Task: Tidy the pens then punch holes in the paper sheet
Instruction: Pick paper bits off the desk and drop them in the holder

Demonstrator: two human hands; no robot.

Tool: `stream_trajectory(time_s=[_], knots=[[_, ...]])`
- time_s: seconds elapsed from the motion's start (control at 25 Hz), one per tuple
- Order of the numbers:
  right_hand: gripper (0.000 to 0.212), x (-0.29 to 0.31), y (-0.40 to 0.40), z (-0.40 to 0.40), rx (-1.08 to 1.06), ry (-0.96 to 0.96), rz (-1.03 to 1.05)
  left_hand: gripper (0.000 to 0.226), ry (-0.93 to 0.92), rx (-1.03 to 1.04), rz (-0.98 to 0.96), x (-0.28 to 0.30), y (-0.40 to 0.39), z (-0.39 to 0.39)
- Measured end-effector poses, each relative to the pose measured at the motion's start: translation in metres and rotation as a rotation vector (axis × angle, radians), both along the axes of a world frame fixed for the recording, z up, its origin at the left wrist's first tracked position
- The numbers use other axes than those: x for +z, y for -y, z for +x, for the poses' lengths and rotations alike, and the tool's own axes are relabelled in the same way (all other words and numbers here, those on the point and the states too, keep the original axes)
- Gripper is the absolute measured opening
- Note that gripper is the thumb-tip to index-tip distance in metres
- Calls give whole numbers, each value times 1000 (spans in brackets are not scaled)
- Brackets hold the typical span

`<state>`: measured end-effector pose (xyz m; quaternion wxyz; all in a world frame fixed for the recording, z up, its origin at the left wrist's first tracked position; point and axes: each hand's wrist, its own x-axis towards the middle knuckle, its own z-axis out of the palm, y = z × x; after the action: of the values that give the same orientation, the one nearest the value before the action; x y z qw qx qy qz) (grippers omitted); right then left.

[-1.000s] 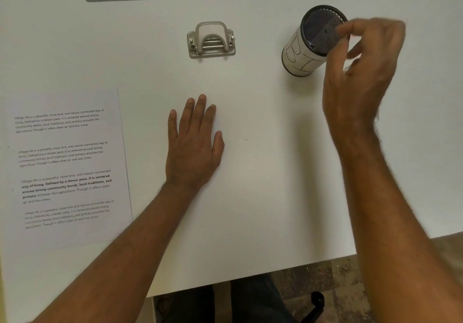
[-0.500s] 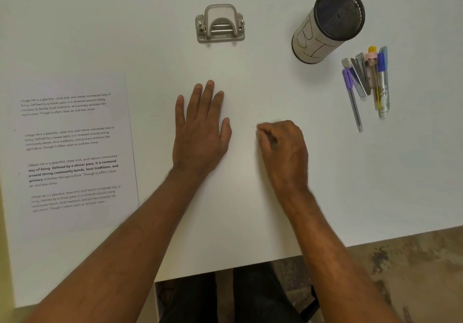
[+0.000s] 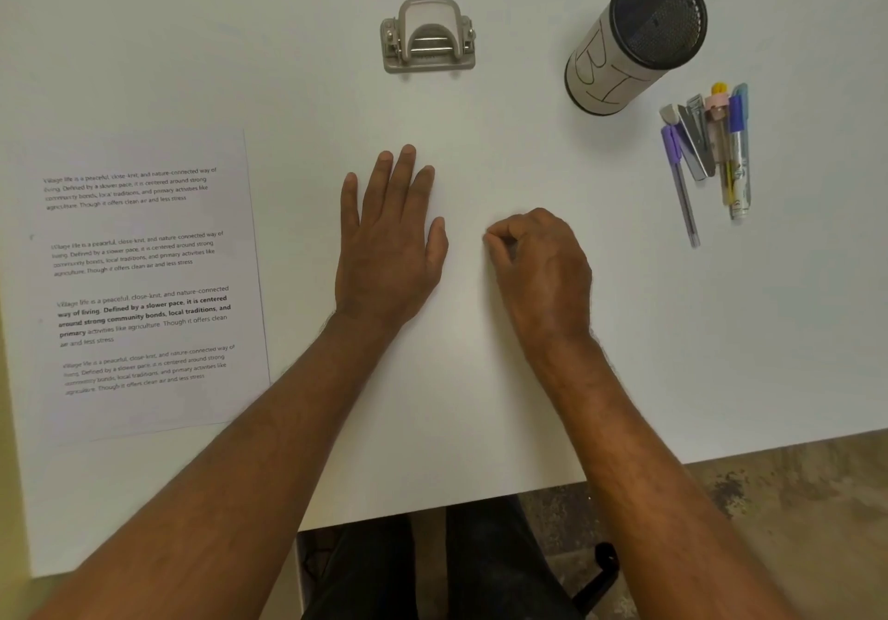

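Pens [image 3: 719, 148] lie at two o'clock beside the cup [image 3: 624, 57]; left hand [image 3: 389, 244] flat, right hand [image 3: 543, 273] curled, empty. Best gather them together, drop upright.

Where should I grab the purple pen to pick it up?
Pinch the purple pen by its thin lower barrel, coming from above and from its left. It lies flat at the left edge of the pen bunch, and that lower end sticks out clear of the others, with bare table beside it.
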<state>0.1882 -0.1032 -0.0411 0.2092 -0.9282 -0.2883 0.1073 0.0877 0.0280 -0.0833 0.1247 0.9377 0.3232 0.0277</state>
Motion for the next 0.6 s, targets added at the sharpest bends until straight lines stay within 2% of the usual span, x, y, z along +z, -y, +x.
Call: stream_trajectory(time_s=[0.32, 0.4, 0.52, 0.6], knots=[[8, -1, -6, 1, 48, 42, -71, 61, -8, -2, -7, 0, -1, 1], [10, -4, -1, 3, 8, -42, -12, 60, -8, -1, -9, 1, 0, 1], [12, -6, 13, 14, -147, -265, 204, 60, 3, 0, -11, 2, 0, 1], [12, -8, 23, 22, -130, -274, 261, 60, 7, 2, -11, 2, 0, 0]])
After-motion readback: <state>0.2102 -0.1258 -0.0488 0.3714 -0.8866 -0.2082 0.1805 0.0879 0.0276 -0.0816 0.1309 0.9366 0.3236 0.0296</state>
